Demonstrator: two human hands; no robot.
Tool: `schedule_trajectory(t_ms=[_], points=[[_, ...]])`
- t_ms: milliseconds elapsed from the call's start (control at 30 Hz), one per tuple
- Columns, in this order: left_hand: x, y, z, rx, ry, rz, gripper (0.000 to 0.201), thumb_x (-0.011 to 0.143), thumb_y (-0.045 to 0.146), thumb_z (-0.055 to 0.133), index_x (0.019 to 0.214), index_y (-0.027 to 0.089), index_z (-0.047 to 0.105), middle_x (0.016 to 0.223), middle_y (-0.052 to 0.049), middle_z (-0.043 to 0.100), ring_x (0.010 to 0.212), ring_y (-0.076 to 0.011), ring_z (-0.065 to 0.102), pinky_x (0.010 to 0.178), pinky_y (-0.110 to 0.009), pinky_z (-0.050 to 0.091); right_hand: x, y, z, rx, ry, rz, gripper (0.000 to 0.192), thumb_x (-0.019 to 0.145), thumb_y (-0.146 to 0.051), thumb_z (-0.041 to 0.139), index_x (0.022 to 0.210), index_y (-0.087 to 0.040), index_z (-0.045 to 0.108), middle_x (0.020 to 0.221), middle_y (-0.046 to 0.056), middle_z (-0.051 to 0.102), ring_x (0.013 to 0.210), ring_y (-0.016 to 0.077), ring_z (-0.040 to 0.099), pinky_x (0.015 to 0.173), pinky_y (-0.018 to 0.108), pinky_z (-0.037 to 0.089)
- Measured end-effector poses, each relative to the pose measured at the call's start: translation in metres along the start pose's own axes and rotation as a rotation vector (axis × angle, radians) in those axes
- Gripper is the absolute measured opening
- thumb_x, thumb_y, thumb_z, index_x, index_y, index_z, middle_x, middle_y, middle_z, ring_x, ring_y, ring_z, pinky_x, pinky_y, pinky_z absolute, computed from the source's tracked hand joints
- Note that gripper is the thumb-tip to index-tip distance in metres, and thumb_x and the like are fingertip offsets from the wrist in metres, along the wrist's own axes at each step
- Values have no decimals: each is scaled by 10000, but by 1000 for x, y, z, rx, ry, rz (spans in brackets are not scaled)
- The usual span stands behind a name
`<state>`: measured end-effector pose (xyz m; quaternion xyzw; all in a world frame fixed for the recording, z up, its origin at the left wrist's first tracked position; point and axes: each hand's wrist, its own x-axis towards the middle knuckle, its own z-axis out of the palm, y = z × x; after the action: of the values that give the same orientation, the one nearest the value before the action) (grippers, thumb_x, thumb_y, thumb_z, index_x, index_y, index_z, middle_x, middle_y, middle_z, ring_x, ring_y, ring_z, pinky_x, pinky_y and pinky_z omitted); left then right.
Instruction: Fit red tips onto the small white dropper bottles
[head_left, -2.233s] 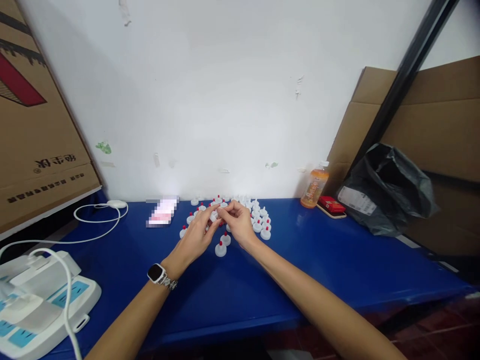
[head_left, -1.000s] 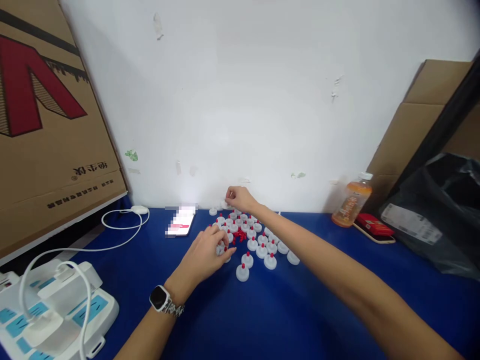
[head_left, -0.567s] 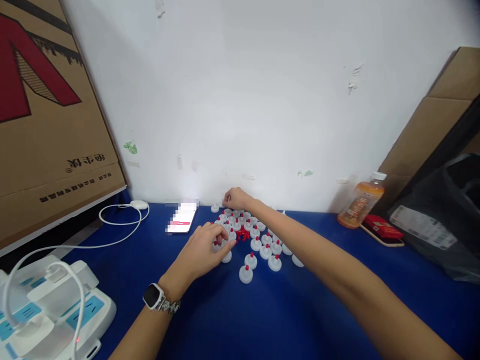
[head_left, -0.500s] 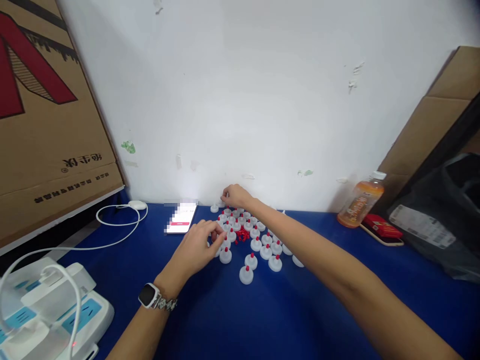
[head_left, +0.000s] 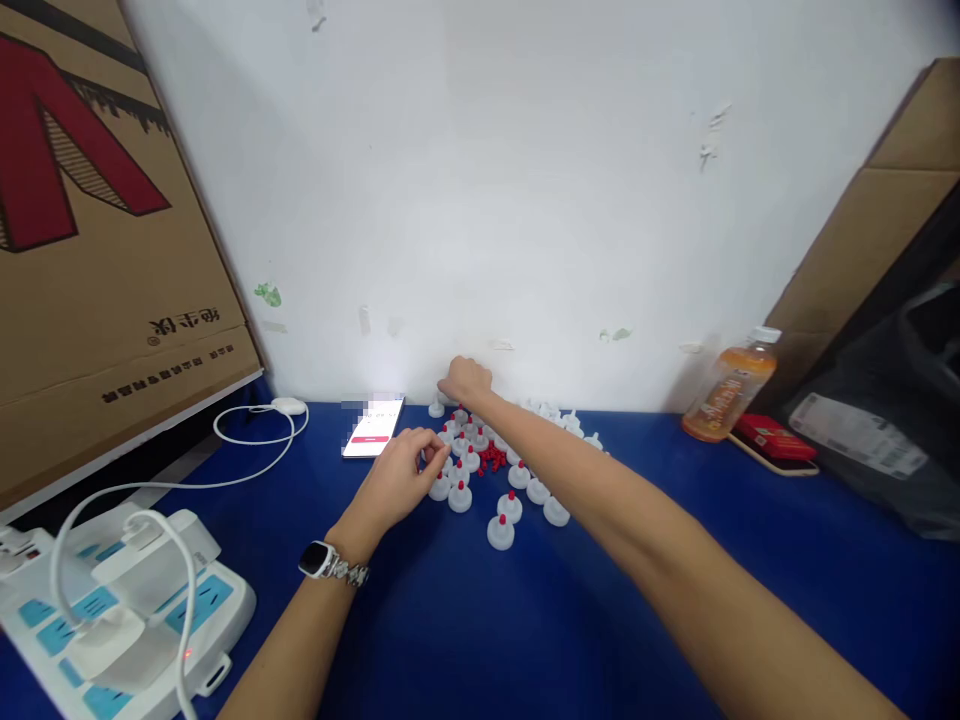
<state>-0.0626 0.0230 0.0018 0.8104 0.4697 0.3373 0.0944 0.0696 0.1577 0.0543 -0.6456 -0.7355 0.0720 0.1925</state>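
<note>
Hands work at a cluster of small white caps [head_left: 501, 533] with red tips, which stand on the blue tabletop [head_left: 675, 560] close to the white wall [head_left: 487, 200]. The right hand [head_left: 466, 381] is stretched to the far edge of the cluster, right by the wall, with its fingers curled down over a cap there; whether it actually pinches one is hard to tell, since the knuckles hide the fingertips. The left hand [head_left: 397, 480] rests at the near left side of the cluster, thumb and forefinger drawn together at a cap, apparently pinching something small. A little heap of loose red pieces [head_left: 491, 459] lies among the caps, between the two hands.

A wristwatch [head_left: 318, 560] sits on the left wrist. To the left of the cluster lies a phone [head_left: 373, 427] with its screen lit, and further left a white cable [head_left: 247, 440] curls toward a white power strip [head_left: 127, 600] at the near corner. A large cardboard box [head_left: 97, 230] leans over that side. On the right, well apart from the caps, an orange drink bottle [head_left: 729, 385] stands by the wall, just beside a red packet [head_left: 771, 437] and a black plastic bag [head_left: 892, 420]
</note>
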Motion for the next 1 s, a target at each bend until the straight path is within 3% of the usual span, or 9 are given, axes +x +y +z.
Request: schedule_trajectory(t_ms=[100,200,300,400,467,567,733,833,1000], points=[[0,5,-1,-15,186,7,216,941,393,517,988,199,600,954,-47,592,831,-180,552,758,-326,463,-27,2,-20,239,61,1,181,793,-293,628,902,-178,715,994,121,726,929,278,674,783,372,505],[0,14,-1,-32,342,-3,380,903,424,587,1197,196,507,1133,-83,527,863,-174,550,767,-327,483,-73,10,-35,579,9,-148,108,767,-269,636,713,-186,678,733,44,714,704,192,651,650,295,481],[-2,25,-1,-88,227,35,439,911,430,583,1273,214,460,1147,-74,552,847,-167,571,743,-310,481,-122,23,-40,888,-27,-227,137,786,-287,635,704,-179,652,638,20,677,621,162,632,598,266,470],[-5,36,1,-123,28,94,307,965,403,489,1220,231,501,1027,-42,609,840,-175,586,743,-309,465,-152,38,-38,962,41,-271,202,816,-355,636,733,-173,666,680,19,682,659,160,630,638,268,473],[-7,40,3,-124,-28,93,259,978,381,447,1173,221,506,962,-39,614,833,-186,590,734,-316,456,-159,50,-36,864,92,-273,263,859,-400,594,756,-173,679,705,17,677,686,158,611,668,273,456],[-9,39,7,-110,-38,38,205,959,351,450,1101,208,491,928,-42,612,811,-196,591,710,-323,449,-159,67,-32,513,146,-270,305,922,-381,511,772,-180,685,754,28,670,770,174,580,754,309,413],[-10,36,8,-138,-40,6,249,960,411,442,1097,209,489,965,-47,614,847,-206,590,741,-338,448,-155,80,-23,-137,27,-385,162,866,-278,585,838,-193,721,916,89,679,972,252,512,858,391,306],[-11,38,7,-155,-46,-14,303,991,450,379,1132,214,508,977,-46,599,876,-206,585,772,-343,446,-148,75,-21,-277,-17,-382,158,834,-243,604,901,-184,734,961,116,689,999,280,514,861,405,288],[-11,37,12,-139,-49,12,327,993,471,377,1145,220,520,1015,-49,570,906,-205,577,821,-356,451,-132,70,-19,-352,-139,-353,127,779,-185,632,843,-169,741,884,120,717,997,290,553,892,409,271]])
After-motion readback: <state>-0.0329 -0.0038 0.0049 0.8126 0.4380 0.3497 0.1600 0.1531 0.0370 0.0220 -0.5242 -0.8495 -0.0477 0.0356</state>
